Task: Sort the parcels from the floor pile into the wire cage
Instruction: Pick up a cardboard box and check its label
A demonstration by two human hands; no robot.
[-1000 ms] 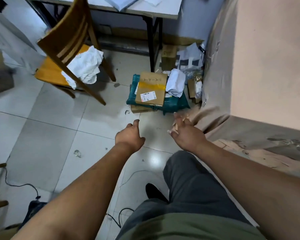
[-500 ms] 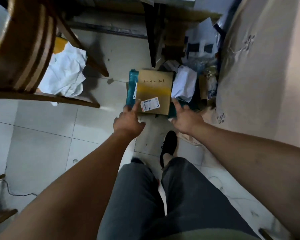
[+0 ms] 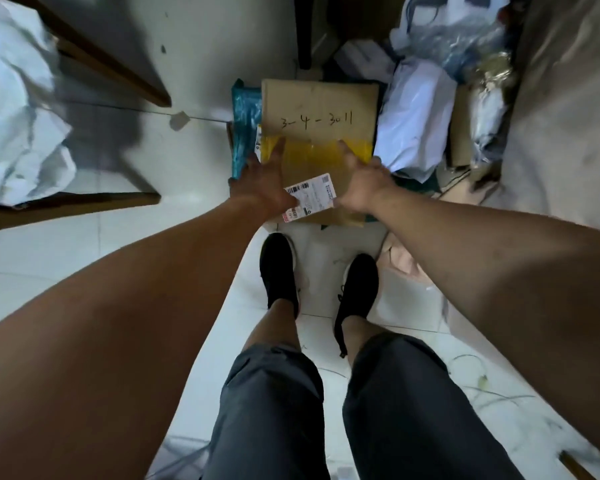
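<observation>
- Head view, centre of frame: a cardboard box (image 3: 321, 109) marked "3-4-3011" lies flat on top of the pile on the floor (image 3: 194, 161). A teal mailer (image 3: 245, 126) sticks out from under its left edge, and a white poly bag (image 3: 413, 123) touches its right edge.
- Left hand (image 3: 262, 188) is at the box's left edge, grip spread wide — thumb (image 3: 278, 148) up on the yellow tape (image 3: 312, 154), other fingers going down the side next to the teal mailer. The wrist covers part of the shipping label (image 3: 314, 194).
- Right hand (image 3: 361, 181) mirrors it at the right edge, grip spread, thumb on the tape, fingers over the side by the white bag.
- Cannot tell if any fingertips are under the box. It looks to be resting on the pile, not lifted.
- Step in hand, as I read it: taking the top box with both hands.
- To do it well, get fingertips under both side edges first, then squeeze evenly and lift level, so the teal mailer is not dragged along and the white bag does not slide.
- Black shoes (image 3: 278, 271) stand just below the box in the frame — watch the toes if it slips.
- The wire cage is not in view, so the carry probably needs a turn away from the pile.
</observation>
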